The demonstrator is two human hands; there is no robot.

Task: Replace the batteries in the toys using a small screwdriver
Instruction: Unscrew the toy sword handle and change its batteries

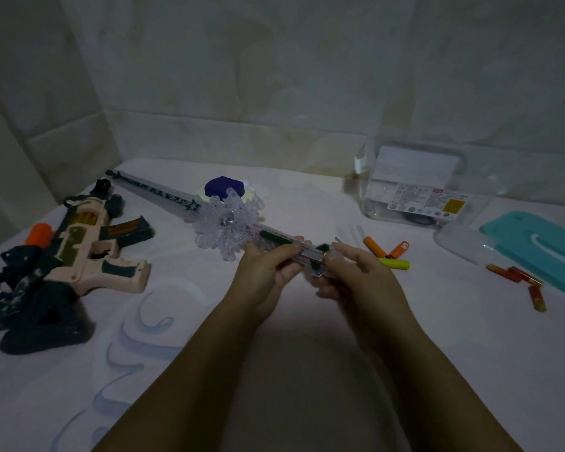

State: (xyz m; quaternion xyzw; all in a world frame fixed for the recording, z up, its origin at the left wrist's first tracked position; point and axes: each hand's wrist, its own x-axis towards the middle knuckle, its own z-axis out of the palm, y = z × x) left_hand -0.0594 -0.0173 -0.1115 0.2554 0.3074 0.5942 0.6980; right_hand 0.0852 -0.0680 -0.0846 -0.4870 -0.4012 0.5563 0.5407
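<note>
**Q:** Item one, the grip?

**A:** My left hand [268, 267] is curled round the wand handle [307, 254], just behind the snowflake head [225, 230]. My right hand [353, 270] pinches the handle's butt end, where a red-and-white cell seems to sit.

**Q:** Lie of the wand?

**A:** Its long axis runs roughly nine to three, with the head at nine.

**Q:** Item two, loose cells?

**A:** A yellow-green battery [396, 263] lies just beside my right hand at three o'clock, and orange batteries [373, 247] at two. The right hand is nearer, so I judge it fetches while the left steadies.
</note>
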